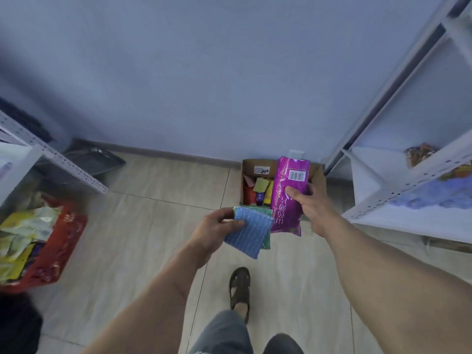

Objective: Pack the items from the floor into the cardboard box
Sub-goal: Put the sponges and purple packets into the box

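The right hand (304,200) grips a purple packet (287,195) around its middle, thumb on the front face, and holds it upright over the cardboard box (319,180), which stands on the floor (153,190) at the far wall, beside the right shelf (398,190). The left hand (217,228) pinches a stack of scrub pads (251,229), blue on top and green below, with the thumb on the blue one, just near of the box and touching the packet's lower corner.

The packet looks soft and light, with glossy film that may slip, so a grip across the middle seems good. The pads seem light and bendable; because they are loose layers, pinching through the whole stack at one edge should keep them together.

The box is already partly filled with small colourful things, but the packet covers its right part, so how much room remains I cannot tell. The fingers behind both items are hidden. At the left, a red basket (63,246) with packets is blurred, and the printing on the purple packet is not readable for me
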